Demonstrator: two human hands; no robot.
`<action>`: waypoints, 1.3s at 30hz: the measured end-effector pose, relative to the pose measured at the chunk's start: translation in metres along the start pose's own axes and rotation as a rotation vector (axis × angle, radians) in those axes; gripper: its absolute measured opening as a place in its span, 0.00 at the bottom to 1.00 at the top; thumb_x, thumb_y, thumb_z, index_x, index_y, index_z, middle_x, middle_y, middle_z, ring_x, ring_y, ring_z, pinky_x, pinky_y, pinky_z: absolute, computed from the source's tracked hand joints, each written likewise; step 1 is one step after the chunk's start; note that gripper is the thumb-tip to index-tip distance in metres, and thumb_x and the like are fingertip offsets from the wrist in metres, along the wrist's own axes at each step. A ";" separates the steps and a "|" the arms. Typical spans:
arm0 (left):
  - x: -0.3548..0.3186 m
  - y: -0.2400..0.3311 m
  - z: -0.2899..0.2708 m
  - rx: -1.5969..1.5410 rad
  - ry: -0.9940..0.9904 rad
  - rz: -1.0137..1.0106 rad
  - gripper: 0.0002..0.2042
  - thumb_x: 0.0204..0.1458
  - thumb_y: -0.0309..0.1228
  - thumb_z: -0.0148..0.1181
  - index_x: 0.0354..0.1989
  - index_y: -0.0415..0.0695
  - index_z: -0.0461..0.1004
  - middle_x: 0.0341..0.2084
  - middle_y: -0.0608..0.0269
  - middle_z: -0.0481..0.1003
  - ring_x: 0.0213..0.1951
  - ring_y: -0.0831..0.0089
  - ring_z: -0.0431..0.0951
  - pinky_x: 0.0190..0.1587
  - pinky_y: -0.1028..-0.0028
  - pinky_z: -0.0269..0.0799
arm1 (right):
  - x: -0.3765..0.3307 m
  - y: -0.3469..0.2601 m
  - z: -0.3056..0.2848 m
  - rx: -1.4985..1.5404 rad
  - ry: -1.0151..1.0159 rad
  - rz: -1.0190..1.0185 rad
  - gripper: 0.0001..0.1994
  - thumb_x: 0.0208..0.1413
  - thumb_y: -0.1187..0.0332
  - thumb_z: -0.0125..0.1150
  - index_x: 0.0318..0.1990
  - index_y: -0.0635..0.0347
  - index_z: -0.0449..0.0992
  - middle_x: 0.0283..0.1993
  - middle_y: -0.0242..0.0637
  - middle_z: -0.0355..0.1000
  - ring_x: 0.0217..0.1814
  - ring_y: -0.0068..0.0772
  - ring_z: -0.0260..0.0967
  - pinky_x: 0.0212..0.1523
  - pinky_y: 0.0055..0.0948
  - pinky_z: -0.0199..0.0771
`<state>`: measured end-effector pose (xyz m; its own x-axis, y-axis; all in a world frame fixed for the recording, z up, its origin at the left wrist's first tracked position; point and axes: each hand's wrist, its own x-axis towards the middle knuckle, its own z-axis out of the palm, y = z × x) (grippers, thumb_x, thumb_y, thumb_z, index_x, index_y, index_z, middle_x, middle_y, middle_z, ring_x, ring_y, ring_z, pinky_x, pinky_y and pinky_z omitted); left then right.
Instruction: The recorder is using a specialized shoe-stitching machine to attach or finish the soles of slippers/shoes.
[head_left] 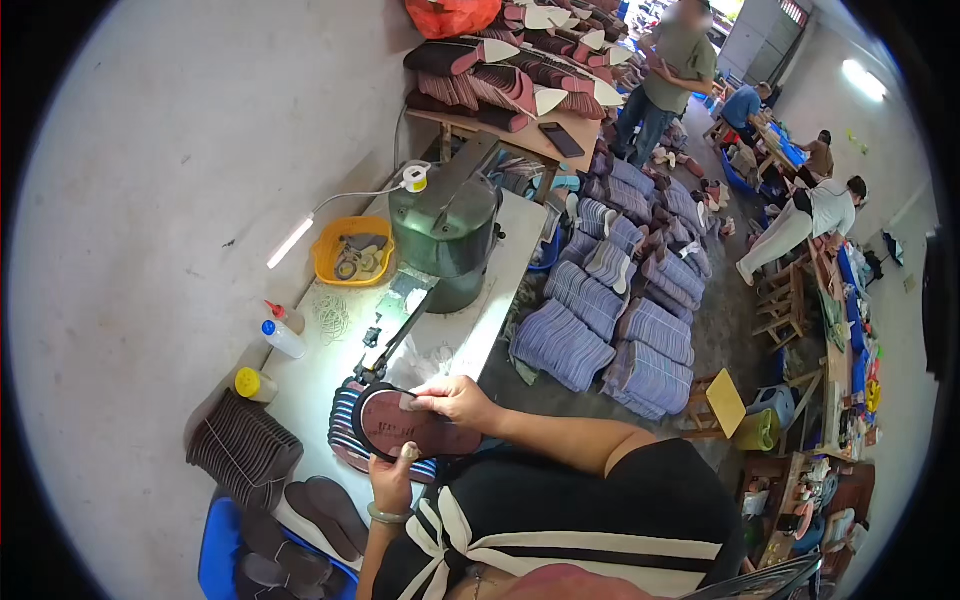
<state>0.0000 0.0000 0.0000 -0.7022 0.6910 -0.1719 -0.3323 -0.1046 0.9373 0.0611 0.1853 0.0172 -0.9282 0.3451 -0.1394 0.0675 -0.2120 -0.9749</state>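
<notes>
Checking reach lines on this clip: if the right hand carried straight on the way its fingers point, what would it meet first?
The right hand holds the dark red insole, fingers pointing toward the person's left. Beyond the insole's edge, it would probably first meet the striped insole stack on the white table; depth is uncertain.

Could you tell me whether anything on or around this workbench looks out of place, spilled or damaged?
Nothing looks spilled or damaged. Both hands, left hand and right hand, hold a dark red insole over a neat stack of striped insoles at the sewing machine. Only the piles of striped soles lie loosely heaped on the floor.
</notes>
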 end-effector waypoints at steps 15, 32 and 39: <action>0.030 -0.027 -0.026 -0.171 0.279 -0.341 0.05 0.53 0.28 0.57 0.29 0.40 0.75 0.24 0.69 0.73 0.25 0.79 0.73 0.29 0.78 0.68 | 0.045 0.038 -0.007 -0.138 -0.125 0.279 0.09 0.45 0.72 0.64 0.33 0.69 0.78 0.28 0.30 0.76 0.29 0.15 0.67 0.30 0.21 0.70; 0.160 -0.053 -0.048 -0.143 0.473 0.081 0.11 0.49 0.27 0.57 0.40 0.36 0.75 0.33 0.65 0.77 0.36 0.75 0.75 0.42 0.76 0.69 | 0.114 0.004 -0.006 -1.385 -0.211 -0.356 0.30 0.44 0.42 0.58 0.55 0.43 0.69 0.28 0.40 0.66 0.29 0.42 0.69 0.30 0.36 0.71; 0.187 -0.055 -0.039 -0.230 0.596 0.171 0.14 0.51 0.30 0.57 0.44 0.37 0.72 0.37 0.64 0.76 0.39 0.74 0.74 0.45 0.75 0.67 | 0.124 0.031 -0.050 -0.543 -0.071 0.037 0.23 0.47 0.65 0.64 0.52 0.60 0.69 0.43 0.40 0.74 0.41 0.35 0.73 0.40 0.31 0.73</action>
<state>-0.1378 0.1073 -0.0961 -0.9634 0.1437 -0.2264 -0.2647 -0.3739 0.8889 -0.0338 0.2673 -0.0395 -0.9427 0.2802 -0.1813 0.2623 0.2861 -0.9216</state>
